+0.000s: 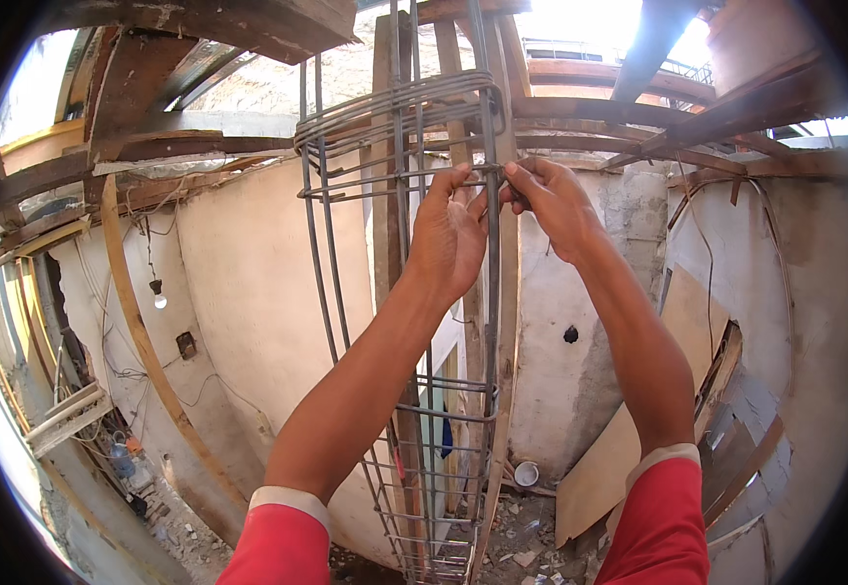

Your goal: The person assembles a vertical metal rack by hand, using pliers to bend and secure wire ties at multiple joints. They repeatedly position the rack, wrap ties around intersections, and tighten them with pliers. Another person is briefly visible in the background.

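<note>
1. Rebar cage [492, 322]: upright, center of view, in front of a timber post [507, 302]. Loose-looking stack of stirrups [395, 96] bunched near the top, more spaced out lower down.
2. Left hand [446, 239]: partly curled, thumb up, fingertips at the cage's right-front bar, just below the stack. Can't tell if it grips anything.
3. Right hand [553, 203]: thumb and fingers nearly together at the same bar, opposite the left. Pinch likely too small to read; can't tell what's in it.
4. Containers: white round tub [526, 474] on the floor right of the cage, mouth showing; contents not readable. Bluish plastic container [122, 460] far left among clutter, contents also unclear.
5. Hidden/cut off: left forearm covers part of the cage's mid-height; cage top runs out of frame; cage foot blurs into rubble [524, 559]. Fingertips overlap bar and stirrup, so exact contact is unclear.
</note>
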Demonstrator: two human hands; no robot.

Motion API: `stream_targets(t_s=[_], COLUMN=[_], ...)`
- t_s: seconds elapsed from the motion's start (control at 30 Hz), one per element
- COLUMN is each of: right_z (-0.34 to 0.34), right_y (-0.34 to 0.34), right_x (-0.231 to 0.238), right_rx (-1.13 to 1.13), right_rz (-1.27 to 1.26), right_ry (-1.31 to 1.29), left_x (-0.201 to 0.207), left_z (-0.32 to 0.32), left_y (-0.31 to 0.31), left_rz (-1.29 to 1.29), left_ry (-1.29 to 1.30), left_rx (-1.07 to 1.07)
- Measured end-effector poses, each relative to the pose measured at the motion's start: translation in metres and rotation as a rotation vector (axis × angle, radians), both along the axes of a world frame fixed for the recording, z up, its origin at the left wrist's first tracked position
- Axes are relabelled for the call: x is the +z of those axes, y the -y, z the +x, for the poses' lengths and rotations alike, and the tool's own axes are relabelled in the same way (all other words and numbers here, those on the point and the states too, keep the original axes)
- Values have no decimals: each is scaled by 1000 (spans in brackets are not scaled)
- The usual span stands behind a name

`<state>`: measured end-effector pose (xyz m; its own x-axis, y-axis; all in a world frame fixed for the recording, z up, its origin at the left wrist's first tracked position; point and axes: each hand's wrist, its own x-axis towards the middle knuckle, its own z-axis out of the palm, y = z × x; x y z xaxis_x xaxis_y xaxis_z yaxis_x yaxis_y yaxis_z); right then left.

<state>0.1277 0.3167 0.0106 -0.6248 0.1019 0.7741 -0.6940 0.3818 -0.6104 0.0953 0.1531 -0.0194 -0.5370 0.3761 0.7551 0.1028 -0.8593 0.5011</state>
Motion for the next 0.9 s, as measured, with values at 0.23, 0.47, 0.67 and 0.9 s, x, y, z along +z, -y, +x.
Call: stream_targets(t_s=[0.23, 0.47, 0.67, 0.9], right_z=[1, -2, 8, 6], right_y=[7, -21, -16, 4], right_x=[4, -24, 3, -7], right_rx=[33, -860, -831, -612], right_rz=[-206, 609, 944, 638], right_ry=[74, -889, -1099, -751], left_x=[21, 20, 19, 16], left_z=[-2, 8, -2, -12], left_y=[-16, -15, -13, -17], left_rz=[-82, -59, -34, 4], left_ry=[138, 150, 116, 91], left_rx=[165, 129, 140, 220])
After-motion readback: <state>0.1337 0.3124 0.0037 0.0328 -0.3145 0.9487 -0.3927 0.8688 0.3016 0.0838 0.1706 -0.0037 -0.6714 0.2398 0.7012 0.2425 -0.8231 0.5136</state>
